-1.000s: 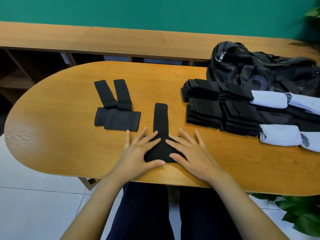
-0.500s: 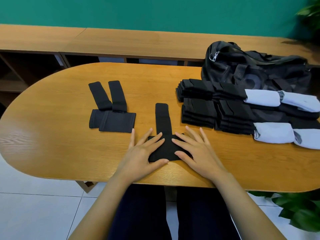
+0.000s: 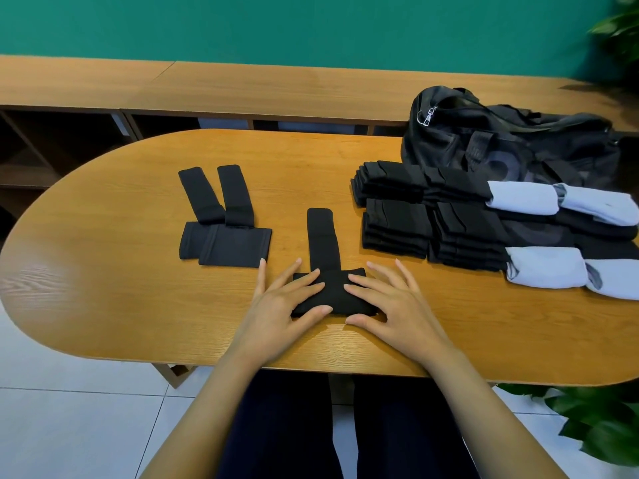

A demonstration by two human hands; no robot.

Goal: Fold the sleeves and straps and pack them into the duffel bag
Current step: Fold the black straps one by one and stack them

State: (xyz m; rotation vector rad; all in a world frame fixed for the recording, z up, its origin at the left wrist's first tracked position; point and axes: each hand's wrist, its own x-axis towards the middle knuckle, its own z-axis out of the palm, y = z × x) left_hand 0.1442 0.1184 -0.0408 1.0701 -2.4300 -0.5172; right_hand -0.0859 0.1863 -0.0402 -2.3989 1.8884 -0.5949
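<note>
The left hand (image 3: pixel 276 305) and the right hand (image 3: pixel 394 305) lie flat on a black strap (image 3: pixel 325 250) near the front edge of the table (image 3: pixel 103 271). The fingers (image 3: pixel 307 278) of the left hand are straight and spread apart; they press the left half of the strap's wide folded band, with the thumb at its near edge. The fingers (image 3: pixel 363 283) of the right hand are likewise straight and spread, and they press the right half of the band. Neither hand grips the fabric. A narrow tongue of the strap extends from the band away from the person. To the left, two more black straps (image 3: pixel 228 243) lie overlapping, their tongues pointing to the far side. To the right, stacks of folded black pieces (image 3: pixel 397 223) stand in two rows, with white sleeves (image 3: pixel 525 198) lying against their right side. The black duffel bag (image 3: pixel 501 146) sits behind the stacks at the far right of the table, touching them. A potted plant (image 3: pixel 601 420) stands on the floor at the lower right.
</note>
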